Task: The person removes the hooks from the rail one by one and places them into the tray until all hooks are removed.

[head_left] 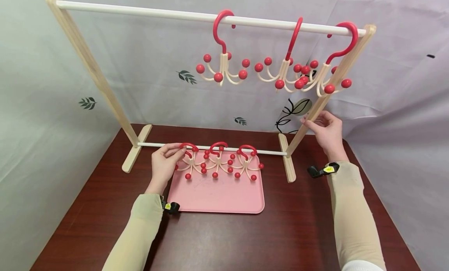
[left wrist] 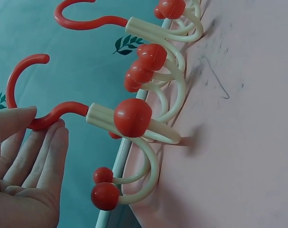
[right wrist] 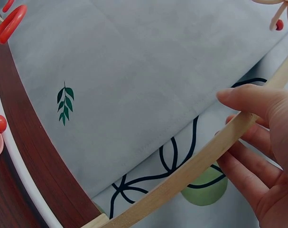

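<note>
Red hooks (head_left: 224,74): three hung, three lying.

The left hand (head_left: 165,162) covers part of the leftmost hook (head_left: 188,147) at the tray's (head_left: 217,197) far edge. The surface (head_left: 280,232) is cut off at the bottom edge.

Everything I see is evenly and brightly lit, with soft light from above. The dark wooden table (head_left: 280,232) carries a dull sheen near its front edge and only faint shadows beside my sleeves. The head view bends at its edges, so the wooden rack (head_left: 87,60) bows outward. At my left wrist the pink tray (left wrist: 238,142) shows short soft shadows under the cream prongs, and my left hand (left wrist: 25,171) is slightly soft. The right wrist view is sharp, its rack post curved.
</note>
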`<state>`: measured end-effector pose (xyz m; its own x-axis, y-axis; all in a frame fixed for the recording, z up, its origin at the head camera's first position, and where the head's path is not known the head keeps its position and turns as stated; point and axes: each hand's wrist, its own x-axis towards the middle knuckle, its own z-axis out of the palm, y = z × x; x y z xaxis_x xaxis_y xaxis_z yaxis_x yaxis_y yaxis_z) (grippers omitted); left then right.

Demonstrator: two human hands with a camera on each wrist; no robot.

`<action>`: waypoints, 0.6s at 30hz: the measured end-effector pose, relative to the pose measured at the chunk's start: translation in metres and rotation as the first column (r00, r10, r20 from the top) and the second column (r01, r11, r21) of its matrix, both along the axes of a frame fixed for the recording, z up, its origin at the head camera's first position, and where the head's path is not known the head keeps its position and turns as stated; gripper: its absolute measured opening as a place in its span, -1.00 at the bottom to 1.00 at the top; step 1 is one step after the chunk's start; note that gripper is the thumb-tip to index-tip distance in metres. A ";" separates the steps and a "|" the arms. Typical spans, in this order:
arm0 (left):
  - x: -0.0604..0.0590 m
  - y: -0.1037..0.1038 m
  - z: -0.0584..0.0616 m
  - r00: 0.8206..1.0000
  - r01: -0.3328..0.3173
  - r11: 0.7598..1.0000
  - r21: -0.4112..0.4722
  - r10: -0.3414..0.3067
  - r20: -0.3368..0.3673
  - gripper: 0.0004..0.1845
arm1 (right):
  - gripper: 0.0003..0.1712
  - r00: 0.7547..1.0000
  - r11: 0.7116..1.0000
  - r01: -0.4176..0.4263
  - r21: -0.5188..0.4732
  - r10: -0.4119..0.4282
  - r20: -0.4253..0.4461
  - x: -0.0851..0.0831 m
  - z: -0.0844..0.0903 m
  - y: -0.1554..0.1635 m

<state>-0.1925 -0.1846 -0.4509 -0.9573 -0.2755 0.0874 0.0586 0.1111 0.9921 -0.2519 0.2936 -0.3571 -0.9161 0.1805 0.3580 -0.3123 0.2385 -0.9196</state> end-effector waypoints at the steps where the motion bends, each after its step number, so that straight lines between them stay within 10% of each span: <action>1: -0.001 0.000 -0.001 1.000 0.000 1.000 -0.003 0.000 0.001 -0.67 | -0.73 1.000 1.000 0.001 -0.005 -0.001 0.001 0.000 0.000 0.000; 10: 0.000 -0.007 0.016 0.989 0.066 0.998 0.022 -0.062 -0.134 -0.53 | -0.74 1.000 1.000 -0.014 -0.024 0.015 0.006 0.002 0.004 0.000; 18: -0.009 -0.011 0.099 0.927 0.070 0.994 0.087 -0.032 -0.374 -0.59 | -0.80 0.999 0.999 -0.043 -0.034 0.043 -0.005 0.012 0.016 -0.010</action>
